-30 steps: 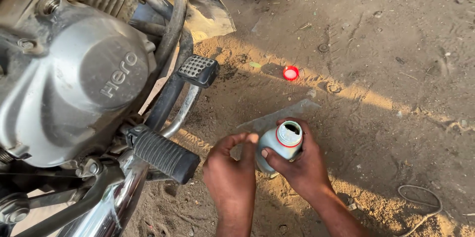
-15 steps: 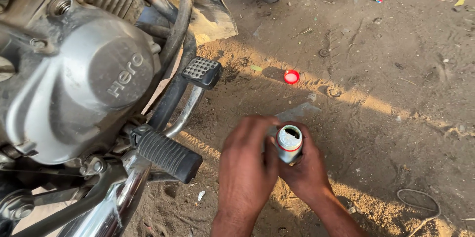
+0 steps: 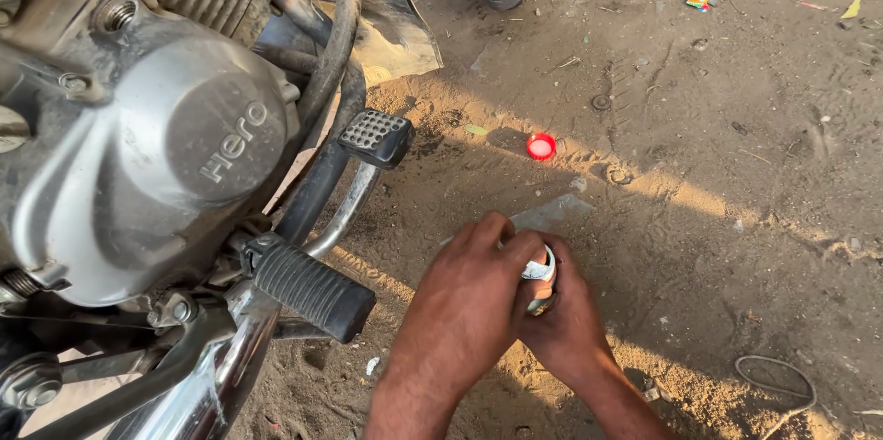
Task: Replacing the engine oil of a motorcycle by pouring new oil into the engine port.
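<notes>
Both hands are closing around a small bottle (image 3: 541, 276) low over the sandy ground (image 3: 736, 247): the left hand (image 3: 474, 297) is covering its top, the right hand (image 3: 566, 325) is gripping its body. A red cap (image 3: 541, 146) is lying in the dirt beyond, and a motorbike engine (image 3: 156, 146) is standing at the left.

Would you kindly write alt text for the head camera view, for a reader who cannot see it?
Two bare hands, the left hand over the right hand, clasp a small grey bottle above sandy ground. A motorcycle engine and footpeg fill the left; a red cap lies beyond.
</notes>
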